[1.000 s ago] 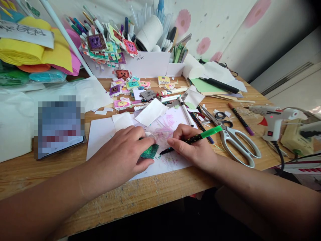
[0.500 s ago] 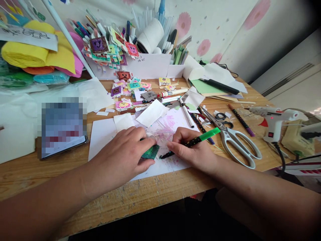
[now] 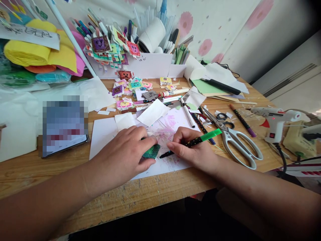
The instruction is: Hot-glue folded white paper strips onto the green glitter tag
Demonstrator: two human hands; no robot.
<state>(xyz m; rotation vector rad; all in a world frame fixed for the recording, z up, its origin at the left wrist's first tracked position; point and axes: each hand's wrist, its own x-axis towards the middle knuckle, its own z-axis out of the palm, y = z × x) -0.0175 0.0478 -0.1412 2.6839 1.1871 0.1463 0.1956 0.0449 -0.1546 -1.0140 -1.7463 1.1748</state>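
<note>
In my head view, the grip of my left hand [image 3: 126,147] is closed around a green-coloured piece [image 3: 151,151] on the white sheet [image 3: 101,134]. My right hand [image 3: 187,147] pinches a green-ended marker [image 3: 197,140], tip just beside the piece. Right of the sheet, scissors [image 3: 227,134] lie on the counter [image 3: 140,192].

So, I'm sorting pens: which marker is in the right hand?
The black marker with the green end; others nearby, like the purple-ended one beside the silver scissors, lie on the table.
</note>
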